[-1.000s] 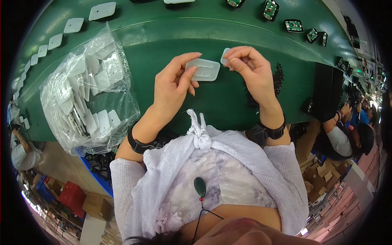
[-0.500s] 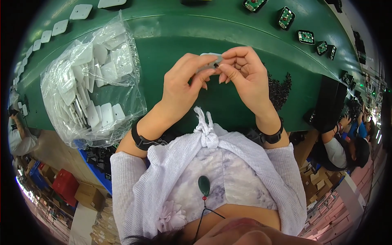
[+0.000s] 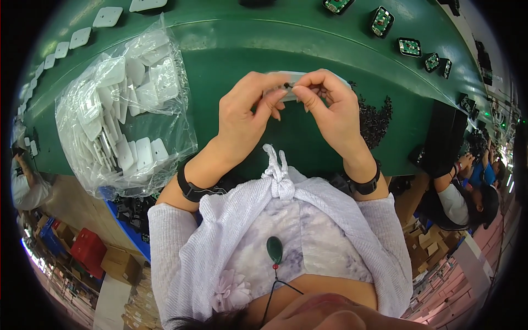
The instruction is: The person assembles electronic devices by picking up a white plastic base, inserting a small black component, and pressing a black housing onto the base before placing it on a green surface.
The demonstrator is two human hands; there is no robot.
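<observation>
I'm watching left hand [image 3: 242,107] pinching pale plate [image 3: 295,75], right hand [image 3: 336,107] pinching small black bit [image 3: 287,85]; hands mostly hiding plate.

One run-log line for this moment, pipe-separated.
left hand: holding pale plate | right hand: at small black part | green table: clear bag of white plates left, black parts pile right

Desk: green [image 3: 236,52], glossy, crossed by a thin pale seam; reflected light along its far part.
Floor, left: dull grey-beige [image 3: 85,206].
Storage, left: red bin [image 3: 88,252] just beside a brown cardboard box [image 3: 121,264].
Storage, right: open cardboard cartons [image 3: 432,247], grouped below the desk edge.
Far right: pink surface [image 3: 503,220] with dark lines; floor or wall, cannot be determined.
Lighting: bright strip lights [image 3: 511,183] near the right rim.
</observation>
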